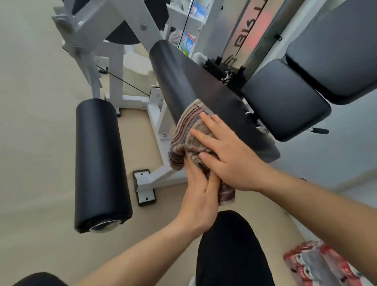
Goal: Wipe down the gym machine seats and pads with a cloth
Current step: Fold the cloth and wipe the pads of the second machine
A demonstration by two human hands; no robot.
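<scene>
A striped brown and pink cloth (188, 134) is wrapped over the near end of a black roller pad (180, 78) that runs away from me up the middle. My right hand (231, 154) lies flat on top of the cloth, fingers spread, pressing it onto the pad. My left hand (198, 198) grips the cloth's lower edge from underneath. A second black roller pad (99, 159) hangs lower at the left. The black seat pad (287, 99) and the back pad (339, 45) stand at the right.
The machine's white steel frame (156, 120) with a foot plate (144, 187) stands on the beige floor between the rollers. Thin cables run across the frame. My dark trouser leg (227, 255) is below, and a red and white pack (318, 264) lies at bottom right.
</scene>
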